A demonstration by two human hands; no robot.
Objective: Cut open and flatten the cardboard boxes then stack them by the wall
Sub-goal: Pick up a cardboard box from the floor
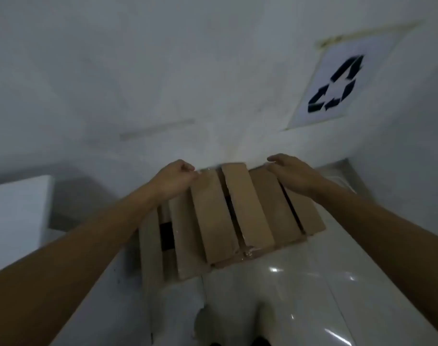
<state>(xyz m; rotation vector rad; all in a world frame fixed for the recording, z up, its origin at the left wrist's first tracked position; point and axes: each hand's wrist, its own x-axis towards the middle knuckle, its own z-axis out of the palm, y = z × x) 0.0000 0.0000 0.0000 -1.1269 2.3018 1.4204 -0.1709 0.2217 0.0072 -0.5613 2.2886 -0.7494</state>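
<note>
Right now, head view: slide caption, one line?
Flattened cardboard boxes held at the wall near a recycling sign; left hand grips the top edge, right hand rests on it.

Head camera, facing down, near wall [138, 71]

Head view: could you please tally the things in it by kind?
Hands: 2, left hand and right hand
Cardboard stack: 1, sheets too blurred to count
Recycling sign: 1
White block: 1
Total: 5
</note>
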